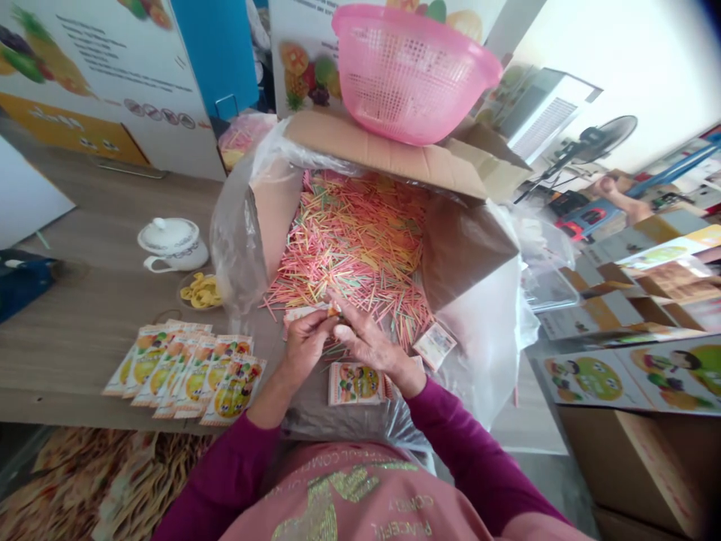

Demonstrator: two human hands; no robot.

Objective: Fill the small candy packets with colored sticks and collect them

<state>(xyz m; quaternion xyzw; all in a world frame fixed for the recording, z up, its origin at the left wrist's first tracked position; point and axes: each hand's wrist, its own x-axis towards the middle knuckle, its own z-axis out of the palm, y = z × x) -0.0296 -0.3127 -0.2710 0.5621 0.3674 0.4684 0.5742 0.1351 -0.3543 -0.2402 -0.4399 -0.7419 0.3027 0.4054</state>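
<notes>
My left hand (309, 342) is closed in a pinch at the front of the carton. Between its fingertips shows a small orange-and-white printed packet (334, 309), mostly hidden by the fingers. Beside it my right hand (369, 344) is open, its fingers stretched forward along the packet; whether they press on it I cannot tell. Behind both hands, thin pink, yellow and green sticks (360, 240) fill the plastic-lined cardboard box (467, 248). Beneath my right wrist lies a stack of printed packets (357, 383). Another small stack (435, 345) sits to its right.
Several filled-looking packets (191, 368) overlap on the table at left. Behind them are a lidded white cup (173, 244) and a dish of yellow pieces (201, 291). A pink basket (414, 75) rests at the box's back. Cartons (631, 451) stand at right.
</notes>
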